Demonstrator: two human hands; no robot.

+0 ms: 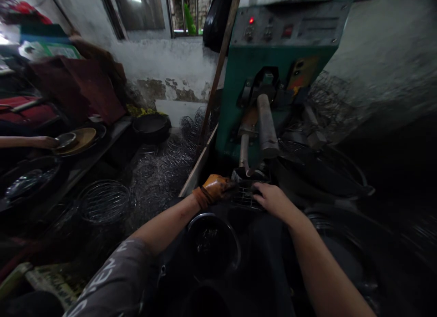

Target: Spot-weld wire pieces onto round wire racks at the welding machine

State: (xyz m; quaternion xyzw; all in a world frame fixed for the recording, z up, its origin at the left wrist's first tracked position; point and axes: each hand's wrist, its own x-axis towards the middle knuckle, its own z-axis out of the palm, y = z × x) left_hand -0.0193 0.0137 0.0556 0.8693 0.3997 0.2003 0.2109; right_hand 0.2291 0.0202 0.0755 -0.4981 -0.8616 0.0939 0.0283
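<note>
The gloved left hand (217, 187) and bare right hand (269, 198) each have a narrow grip on a wire rack (247, 197), close by the green machine's (252, 59) lower metal arm (244, 148). They seem to be positioning it; next calls for steadiness, I'd say.

One machine (252, 62), one orange glove (215, 188), one red light (251, 20)
</note>
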